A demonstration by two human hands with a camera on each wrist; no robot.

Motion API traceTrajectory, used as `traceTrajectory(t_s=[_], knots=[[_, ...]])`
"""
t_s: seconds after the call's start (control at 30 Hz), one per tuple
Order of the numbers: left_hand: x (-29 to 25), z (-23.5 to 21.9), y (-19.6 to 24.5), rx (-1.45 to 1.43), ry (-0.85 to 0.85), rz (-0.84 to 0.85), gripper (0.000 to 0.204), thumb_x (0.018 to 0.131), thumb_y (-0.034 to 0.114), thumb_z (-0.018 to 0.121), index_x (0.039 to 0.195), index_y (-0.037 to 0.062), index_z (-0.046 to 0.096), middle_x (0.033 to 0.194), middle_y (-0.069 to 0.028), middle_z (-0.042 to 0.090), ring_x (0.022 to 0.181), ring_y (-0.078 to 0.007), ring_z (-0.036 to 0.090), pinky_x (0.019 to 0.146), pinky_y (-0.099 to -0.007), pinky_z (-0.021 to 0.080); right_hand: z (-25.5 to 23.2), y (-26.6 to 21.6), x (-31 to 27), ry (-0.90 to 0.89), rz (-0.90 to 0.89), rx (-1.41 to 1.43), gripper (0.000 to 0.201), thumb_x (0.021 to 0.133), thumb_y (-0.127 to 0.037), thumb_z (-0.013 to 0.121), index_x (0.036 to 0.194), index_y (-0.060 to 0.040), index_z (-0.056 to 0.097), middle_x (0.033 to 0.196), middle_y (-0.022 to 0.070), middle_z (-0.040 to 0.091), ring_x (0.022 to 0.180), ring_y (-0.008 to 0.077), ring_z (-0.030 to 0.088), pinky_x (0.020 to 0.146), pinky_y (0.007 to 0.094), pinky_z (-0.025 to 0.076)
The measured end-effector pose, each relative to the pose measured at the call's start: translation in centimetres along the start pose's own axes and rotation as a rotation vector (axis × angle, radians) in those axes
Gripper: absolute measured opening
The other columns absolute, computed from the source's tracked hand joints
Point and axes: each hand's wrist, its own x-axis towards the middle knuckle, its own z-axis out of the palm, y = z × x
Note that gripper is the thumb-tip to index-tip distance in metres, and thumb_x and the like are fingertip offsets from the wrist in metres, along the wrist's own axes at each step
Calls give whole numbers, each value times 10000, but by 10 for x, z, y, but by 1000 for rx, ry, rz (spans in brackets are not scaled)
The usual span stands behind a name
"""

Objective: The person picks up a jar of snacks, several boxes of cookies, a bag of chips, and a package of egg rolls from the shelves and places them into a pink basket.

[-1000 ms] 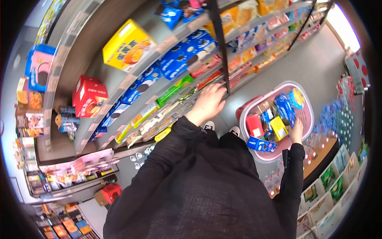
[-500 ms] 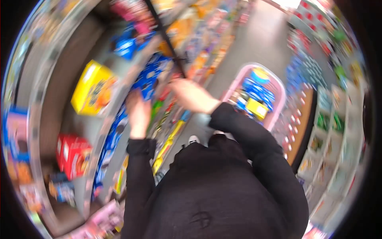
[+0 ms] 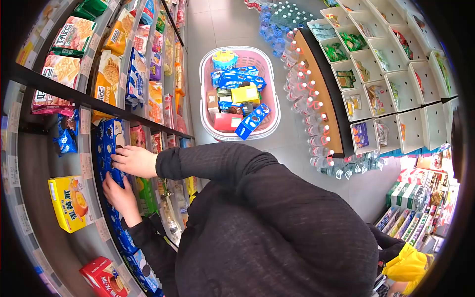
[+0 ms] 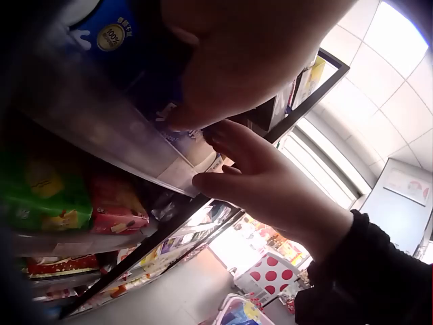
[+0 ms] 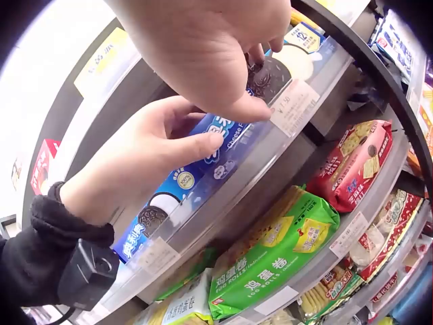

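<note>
Blue cookie boxes (image 3: 110, 148) stand in a row along the shelf at the left. My right hand (image 3: 136, 161) curls its fingers over one box, thumb at the shelf's front edge. Just nearer my body, my left hand (image 3: 120, 198) grips the same blue row. The right wrist view shows the blue box (image 5: 183, 181) between the left thumb and fingers of the left hand (image 5: 145, 152), while the right hand (image 5: 210, 57) bends round its upper part. From the left wrist view, the left hand (image 4: 250, 57) covers much of the box; the right hand (image 4: 264, 179) is beside it.
A pink basket (image 3: 205, 116) holding several packages stands on the floor ahead. Bottles (image 3: 316, 128) and white bins (image 3: 410, 131) line the right side. A yellow box (image 3: 71, 203) and a red box (image 3: 103, 278) lie beyond the blue row; a dark shelf post (image 3: 54, 89) crosses nearby.
My right hand has left the basket and crossed to the shelf. The left hand has moved onto the blue boxes. The head view has turned, and the basket appears further up and left.
</note>
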Motion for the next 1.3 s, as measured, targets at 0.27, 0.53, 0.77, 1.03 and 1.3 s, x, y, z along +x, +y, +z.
traceTrajectory(t_s=[0.27, 0.53, 0.77, 1.03, 1.3], knots=[[30, 3, -11, -65, -158, -214, 563, 676, 386, 724, 1066, 26, 536, 997, -201, 546, 969, -362, 528, 813, -439, 435, -7, 0, -1, -131, 30, 97, 410, 720, -141, 581, 1117, -58, 517, 1223, 129, 485, 1142, 283, 465, 911, 377, 418], [-14, -30, -3, -287, 51, -158, 513, 694, 208, 740, 1079, -46, 515, 978, -206, 574, 908, -339, 563, 824, -383, 436, -51, 9, 9, -69, 30, 150, 425, 747, -112, 544, 1161, -43, 479, 1263, 149, 445, 1164, 296, 443, 954, 395, 381], [-43, -81, 35, -345, -42, 86, 512, 636, 80, 731, 1087, -12, 508, 1047, -176, 545, 988, -327, 526, 883, -382, 402, -120, 25, -6, -78, -9, 35, 521, 696, -131, 593, 1204, -111, 483, 1274, 74, 455, 1259, 260, 346, 1036, 467, 270], [12, -16, 165, -512, -282, 460, 502, 583, 99, 742, 1035, 26, 537, 994, -152, 552, 935, -346, 526, 819, -400, 418, -217, 103, -104, -441, 386, 113, 402, 645, -125, 659, 1022, -49, 541, 949, 98, 560, 973, 299, 529, 844, 395, 417], [59, 120, 308, -571, -297, 744, 252, 703, 104, 593, 948, 52, 575, 901, -139, 541, 903, -315, 532, 762, -427, 412, -264, 153, -229, -401, 936, -123, 479, 594, -71, 681, 1045, -14, 527, 978, 153, 565, 960, 343, 534, 837, 418, 424]])
